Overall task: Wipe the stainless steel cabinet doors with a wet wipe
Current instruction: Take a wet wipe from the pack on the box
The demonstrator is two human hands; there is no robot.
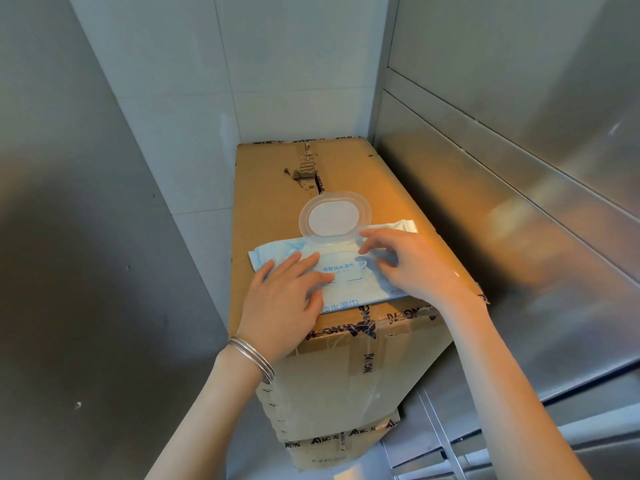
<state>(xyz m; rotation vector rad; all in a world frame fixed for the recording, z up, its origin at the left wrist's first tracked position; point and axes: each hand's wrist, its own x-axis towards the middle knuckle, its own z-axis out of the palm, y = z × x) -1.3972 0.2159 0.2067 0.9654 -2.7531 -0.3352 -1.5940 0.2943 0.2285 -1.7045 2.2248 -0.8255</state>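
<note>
Pressing pack flat with straight-fingered left hand, curling right hand beside opening just left of its fingertips; cannot tell whether pinching anything.

Under the hands, the wipe pack is smooth shiny plastic. The box is brown cardboard with glossy tape. Cabinet beside them is shiny metal.

pale blue wipe pack — lid open
</note>
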